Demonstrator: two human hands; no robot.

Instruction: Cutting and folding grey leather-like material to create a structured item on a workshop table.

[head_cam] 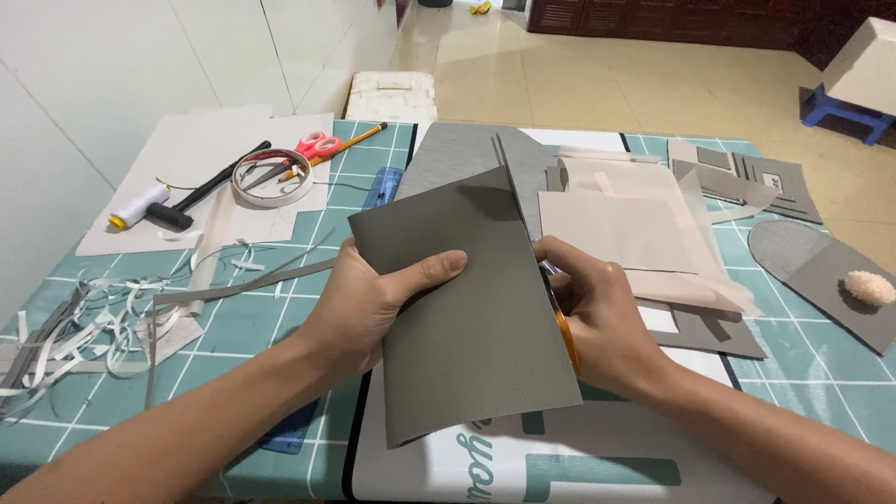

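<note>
The left hand (359, 303) is grasping a grey sheet (467, 308) by its left edge, thumb pressed flat on top and fingers underneath, holding it up above the bench (793, 364). The right hand (597, 313) is clenched around the orange handles of a pair of scissors (563, 329), whose blades run up along the sheet's right edge; most of the blades are hidden behind the sheet, with a thin tip showing near its top corner.

Just beyond the sheet lies a larger grey piece (457, 154), and to its right a stack of pale beige pieces (621, 224). Further right sit more grey cut-outs and a rounded grey piece with a fluffy pompom (870, 287) on it.

On the left of the bench are white and grey strips (103, 327) in a loose heap, a roll of tape (273, 177), a spool of white thread (138, 205), red-handled scissors (315, 147), a pencil (350, 143) and a blue ruler (383, 187)
</note>
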